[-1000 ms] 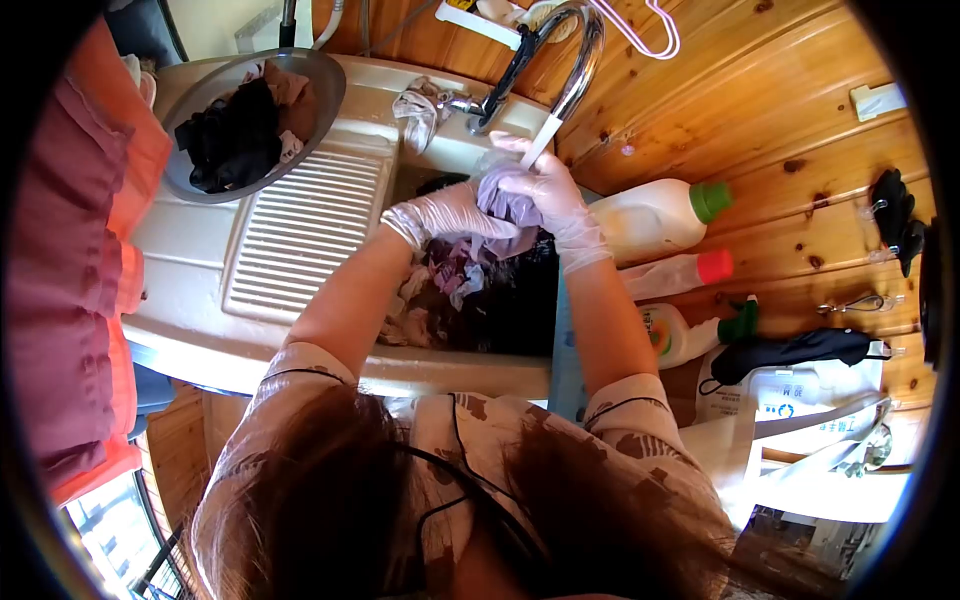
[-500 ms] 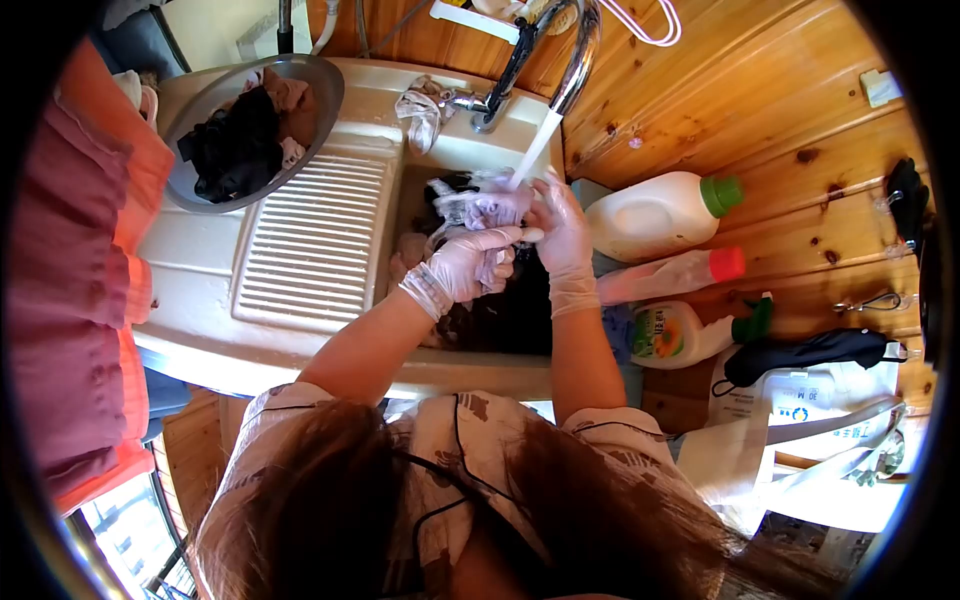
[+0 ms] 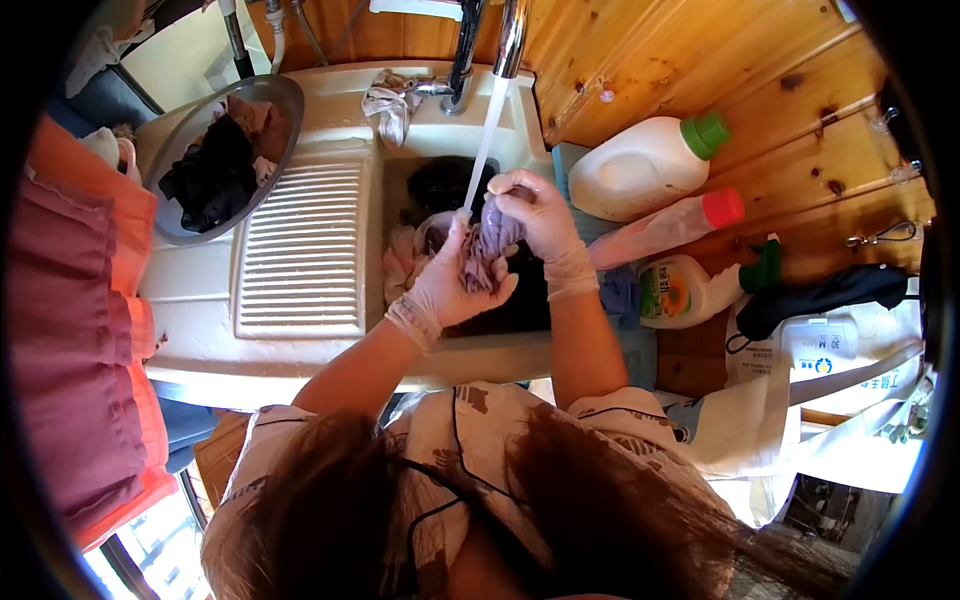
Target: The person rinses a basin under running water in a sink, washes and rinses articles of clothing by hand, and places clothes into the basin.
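My right hand (image 3: 543, 218), in a thin whitish glove, is closed on the upper end of a wet lavender cloth (image 3: 497, 232). Cupped around the cloth's lower part is my left hand (image 3: 448, 283), gloved the same way. Both are over the sink basin (image 3: 398, 190), and the exact kind of cloth cannot be made out. Water runs from the tap (image 3: 512, 42) in a white stream, falling by my left fingertips. Below lie dark clothes (image 3: 520, 300) and a pinkish cloth (image 3: 403, 262), partly hidden by my hands.
Left of the basin is a ribbed washboard (image 3: 302, 250), then a grey tub (image 3: 290, 105) of clothes. A small pale cloth (image 3: 392, 108) hangs by the tap base. On the right are a white jug (image 3: 635, 170), a red-capped bottle (image 3: 655, 228) and a spray bottle (image 3: 685, 290).
The lavender cloth, spread and frothy under the stream before, is now bunched between my hands. My right hand has risen onto its top; my left has opened from a fist to cup it. The view has shifted.
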